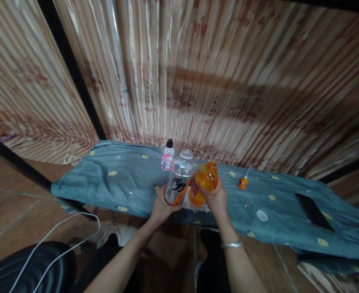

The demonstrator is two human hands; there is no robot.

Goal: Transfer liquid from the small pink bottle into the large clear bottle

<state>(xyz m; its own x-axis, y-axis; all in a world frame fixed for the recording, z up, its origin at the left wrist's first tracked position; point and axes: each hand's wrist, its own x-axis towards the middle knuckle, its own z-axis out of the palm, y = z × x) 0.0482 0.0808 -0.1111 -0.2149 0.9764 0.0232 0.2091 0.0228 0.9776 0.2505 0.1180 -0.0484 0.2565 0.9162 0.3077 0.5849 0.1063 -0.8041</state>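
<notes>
My left hand (163, 206) is wrapped round a clear plastic cup (177, 185) with black characters and an orange stripe. In my right hand (213, 198) is an orange bottle (206, 178), uncapped, tilted slightly and close beside the cup. Just behind the cup shows the round top of a clear container (186, 154), its lower part hidden. A small clear bottle (167, 155) with a black top and pink label stands behind and to the left. Beneath the orange bottle lies something white, perhaps tissue (198, 205).
The narrow surface is covered with a teal patterned cloth (100, 185). On its right lie an orange pump top (243, 183), a white round lid (261, 215) and a dark phone (314, 211). A pleated curtain (198, 81) hangs behind. A black stool (29, 266) and a white cable (62, 219) are lower left.
</notes>
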